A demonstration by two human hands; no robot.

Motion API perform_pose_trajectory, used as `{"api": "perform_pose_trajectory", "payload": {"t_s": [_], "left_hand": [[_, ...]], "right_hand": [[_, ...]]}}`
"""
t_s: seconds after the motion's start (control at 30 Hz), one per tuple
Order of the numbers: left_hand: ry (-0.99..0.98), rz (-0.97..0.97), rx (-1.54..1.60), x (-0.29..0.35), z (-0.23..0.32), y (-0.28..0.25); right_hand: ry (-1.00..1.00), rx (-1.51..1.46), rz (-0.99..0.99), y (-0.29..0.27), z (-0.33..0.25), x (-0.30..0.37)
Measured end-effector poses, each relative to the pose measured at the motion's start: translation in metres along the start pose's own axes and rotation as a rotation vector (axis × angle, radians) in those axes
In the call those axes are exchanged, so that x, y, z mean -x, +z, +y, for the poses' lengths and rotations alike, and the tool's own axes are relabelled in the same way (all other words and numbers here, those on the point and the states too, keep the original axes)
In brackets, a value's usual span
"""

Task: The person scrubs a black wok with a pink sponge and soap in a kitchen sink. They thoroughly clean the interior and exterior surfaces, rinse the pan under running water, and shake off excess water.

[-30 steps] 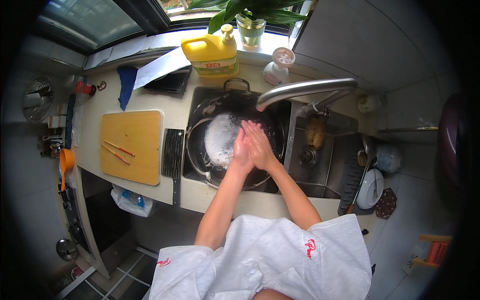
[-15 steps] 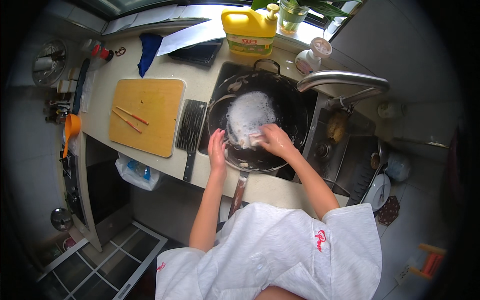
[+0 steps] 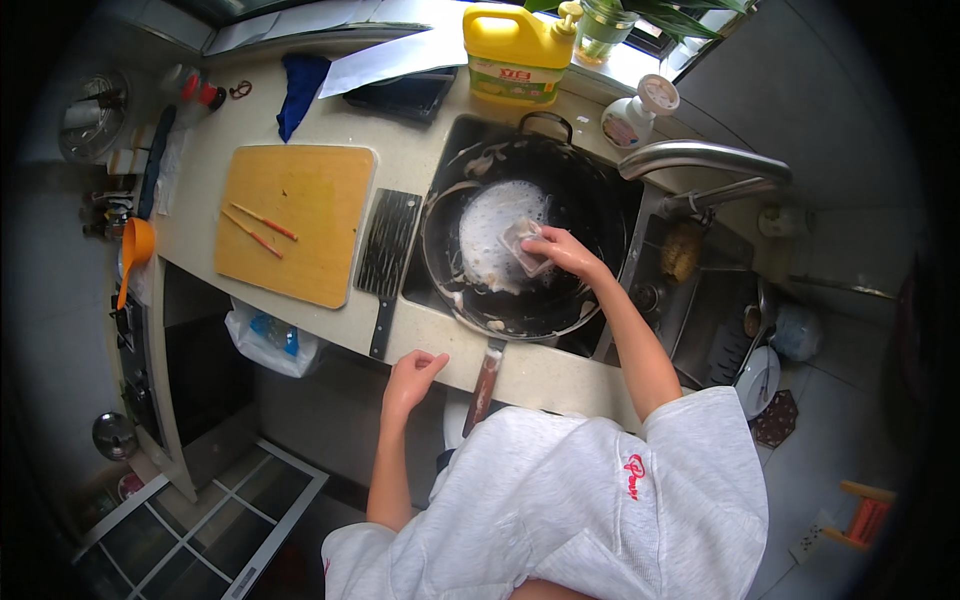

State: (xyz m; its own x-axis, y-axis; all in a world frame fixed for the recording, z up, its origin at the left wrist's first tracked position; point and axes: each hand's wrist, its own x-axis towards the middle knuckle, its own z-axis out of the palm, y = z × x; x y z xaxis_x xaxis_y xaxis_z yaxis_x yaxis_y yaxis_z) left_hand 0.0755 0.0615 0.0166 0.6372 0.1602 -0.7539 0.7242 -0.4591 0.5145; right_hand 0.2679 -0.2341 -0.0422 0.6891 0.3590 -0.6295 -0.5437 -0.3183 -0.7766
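I see my right hand (image 3: 565, 250) inside the dark wok (image 3: 525, 255), which sits in the sink (image 3: 600, 200) at the middle of the bench (image 3: 420, 165). The fingers of this hand are closed on a pale scrubbing cloth (image 3: 522, 245) and press it on the wok's bottom, at the right edge of a patch of white foam (image 3: 490, 235). The wok's long handle (image 3: 483, 385) points toward me, over the near edge of the bench.

My left hand (image 3: 408, 375) is off the wok, just beyond the near edge of the bench and left of the handle. Its fingers are loosely curled and hold nothing; it does not touch the handle.

Left of the sink a dark cleaver (image 3: 387, 255) lies flat on the bench, and further left is a wooden cutting board (image 3: 300, 220) with two thin carrot sticks (image 3: 260, 225) on it. At the far side of the sink stands a yellow detergent jug (image 3: 520, 45). The curved steel faucet (image 3: 700, 160) reaches in from the right.
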Motion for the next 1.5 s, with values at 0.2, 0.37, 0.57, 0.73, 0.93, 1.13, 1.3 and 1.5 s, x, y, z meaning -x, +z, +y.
{"api": "perform_pose_trajectory", "payload": {"t_s": [0.2, 0.37, 0.57, 0.73, 0.93, 1.13, 1.3, 1.5], "left_hand": [[-0.013, -0.044, -0.462, 0.027, 0.047, 0.017], [0.093, -0.120, -0.700, 0.034, 0.061, 0.053], [0.179, -0.051, -0.492, 0.029, 0.025, 0.092], [0.162, 0.055, -0.280, 0.034, 0.020, 0.103], [0.155, 0.021, -0.167, 0.030, 0.017, 0.092], [0.223, -0.141, 0.044, 0.018, -0.003, 0.086], [0.022, -0.325, 0.303, 0.032, 0.029, 0.074], [-0.130, -0.454, 0.422, 0.031, 0.031, 0.068]], "right_hand": [[-0.480, 1.017, 0.403, 0.027, 0.008, 0.008], [-0.283, 1.088, 0.424, 0.036, 0.020, -0.004], [-0.136, 0.362, 0.460, 0.023, 0.000, 0.027], [-0.229, 0.098, 0.500, 0.012, -0.018, 0.058], [-0.426, -0.006, 0.513, 0.003, -0.040, 0.080], [-0.457, -0.189, 0.417, 0.004, -0.058, 0.098], [-0.372, 0.128, 0.470, 0.001, -0.044, 0.084], [-0.337, 0.870, 0.506, 0.010, -0.023, 0.056]]}}
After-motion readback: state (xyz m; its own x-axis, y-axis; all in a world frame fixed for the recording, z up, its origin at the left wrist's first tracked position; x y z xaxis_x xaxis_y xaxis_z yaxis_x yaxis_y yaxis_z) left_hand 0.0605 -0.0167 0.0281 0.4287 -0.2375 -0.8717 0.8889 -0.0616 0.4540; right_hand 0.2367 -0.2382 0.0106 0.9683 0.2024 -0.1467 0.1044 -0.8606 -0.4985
